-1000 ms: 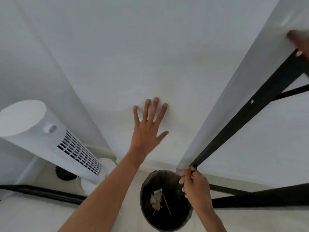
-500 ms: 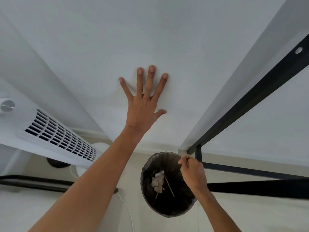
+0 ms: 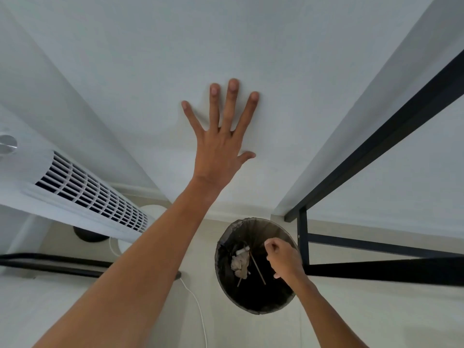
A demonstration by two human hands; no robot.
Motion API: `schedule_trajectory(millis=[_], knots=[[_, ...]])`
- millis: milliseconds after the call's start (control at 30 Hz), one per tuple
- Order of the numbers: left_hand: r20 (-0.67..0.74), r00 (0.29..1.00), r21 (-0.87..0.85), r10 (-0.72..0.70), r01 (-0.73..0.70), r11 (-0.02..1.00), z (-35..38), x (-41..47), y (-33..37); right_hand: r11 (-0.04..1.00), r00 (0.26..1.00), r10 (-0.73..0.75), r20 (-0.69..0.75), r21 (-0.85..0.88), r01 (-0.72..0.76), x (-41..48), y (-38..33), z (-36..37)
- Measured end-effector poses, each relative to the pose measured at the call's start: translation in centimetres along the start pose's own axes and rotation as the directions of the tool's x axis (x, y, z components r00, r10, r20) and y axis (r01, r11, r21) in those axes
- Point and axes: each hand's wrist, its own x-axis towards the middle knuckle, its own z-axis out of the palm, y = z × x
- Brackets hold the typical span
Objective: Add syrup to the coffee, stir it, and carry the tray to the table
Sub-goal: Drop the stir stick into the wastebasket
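Stirring looks done; left hand spread flat on the wall; right hand, fingers curled and seemingly empty, over the bin holding a stick; coffee and tray unseen; next, lift the tray two-handed.

You can't tell if the right hand over the bin holds anything, and the fan left of the bin is cut off.

The right hand is over the bin, at its right rim. A stick and crumpled paper lie in the bin, just left of the hand. The table frame stands right of it, the fan well left.
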Motion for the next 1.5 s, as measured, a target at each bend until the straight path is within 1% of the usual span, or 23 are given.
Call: schedule_trajectory(millis=[67,133,200,367,433,467,500,533,600,633,667,733,767,800,900,1033,1167,1267,1300,1333,1400,1467,1500], knots=[[0.012,1.0,0.008,0.001,-0.001,1.0,-0.2,-0.1,0.0,0.998,0.996,0.068,0.063,0.013,-0.069,0.2,0.5,-0.2],[0.035,0.999,0.007,-0.005,0.005,1.0,-0.4,-0.1,0.1,0.997,0.995,0.077,0.068,0.019,-0.078,0.2,0.8,-0.5],[0.057,0.998,-0.004,-0.014,0.014,1.0,-0.8,-0.1,0.2,0.999,0.997,0.054,0.06,0.003,-0.054,0.2,1.0,-1.0],[0.124,0.992,0.031,-0.016,0.012,0.999,-2.1,-0.6,0.2,0.993,1.0,0.001,0.03,-0.116,0.002,-1.0,0.1,-2.8],[0.186,0.982,0.029,-0.033,0.028,0.999,-3.4,-1.3,0.7,0.982,0.999,-0.03,0.018,-0.186,0.032,-1.9,-0.7,-3.6],[0.244,0.969,0.016,-0.034,0.031,0.999,-4.2,-2.0,1.1,0.978,0.999,-0.045,0.016,-0.205,0.047,-2.5,-1.2,-4.0],[0.322,0.946,-0.001,-0.03,0.032,0.999,-5.0,-3.1,1.4,0.975,0.998,-0.055,0.015,-0.213,0.057,-3.2,-1.9,-4.5],[0.419,0.908,-0.019,-0.026,0.038,0.999,-6.0,-4.3,1.6,0.973,0.998,-0.065,0.011,-0.22,0.066,-4.1,-2.6,-5.0],[0.625,0.779,-0.021,-0.041,0.07,0.997,-8.2,-7.1,1.6,0.966,0.995,-0.1,0.003,-0.239,0.098,-6.2,-4.3,-6.4],[0.701,0.711,-0.013,-0.047,0.079,0.997,-9.3,-8.5,1.4,0.96,0.992,-0.123,0.001,-0.254,0.119,-7.3,-5.1,-7.1],[0.757,0.652,-0.012,-0.046,0.083,0.996,-10.7,-9.6,1.2,0.953,0.989,-0.148,-0.003,-0.27,0.141,-8.5,-6.1,-7.9],[0.827,0.562,-0.046,-0.026,0.112,0.993,-14.3,-10.8,0.8,0.941,0.984,-0.177,-0.016,-0.295,0.165,-11.5,-8.3,-9.7],[0.844,0.536,-0.063,-0.021,0.137,0.989,-16.2,-11.0,0.9,0.935,0.982,-0.187,-0.017,-0.309,0.173,-13.1,-9.4,-10.5],[0.85,0.527,-0.07,-0.022,0.154,0.986,-18.1,-11.0,0.9,0.928,0.979,-0.201,-0.013,-0.322,0.186,-14.6,-10.6,-11.3],[0.852,0.522,-0.064,-0.028,0.157,0.986,-23.9,-10.0,1.2,0.906,0.969,-0.245,-0.01,-0.358,0.226,-19.8,-14.1,-13.9],[0.839,0.54,-0.044,-0.067,0.19,0.981,-31.6,-6.1,0.5,0.868,0.949,-0.315,0.01,-0.402,0.292,-26.6,-19.0,-18.0],[0.798,0.59,-0.05,-0.119,0.262,0.964,-38.5,-1.2,-1.4,0.845,0.909,-0.414,-0.046,-0.391,0.365,-32.7,-23.4,-22.9],[0.752,0.644,-0.051,-0.145,0.275,0.96,-43.0,2.8,-2.3,0.809,0.866,-0.492,-0.093,-0.416,0.415,-36.0,-26.4,-27.5],[0.719,0.679,-0.057,-0.146,0.267,0.962,-45.3,4.3,-1.3,0.798,0.843,-0.522,-0.128,-0.421,0.431,-37.8,-26.8,-30.2],[0.701,0.698,-0.062,-0.143,0.259,0.964,-46.9,5.4,-0.6,0.788,0.823,-0.547,-0.152,-0.427,0.445,-39.0,-26.9,-32.1],[0.697,0.704,-0.065,-0.138,0.253,0.965,-48.2,6.5,0.4,0.779,0.807,-0.566,-0.169,-0.43,0.457,-39.7,-27.1,-34.1],[0.708,0.693,-0.061,-0.136,0.253,0.966,-48.3,6.9,0.8,0.782,0.809,-0.562,-0.173,-0.43,0.452,-40.1,-27.1,-34.7],[0.703,0.698,-0.068,-0.135,0.255,0.965,-48.5,7.2,1.6,0.782,0.803,-0.566,-0.189,-0.432,0.449,-40.4,-26.8,-35.3]])
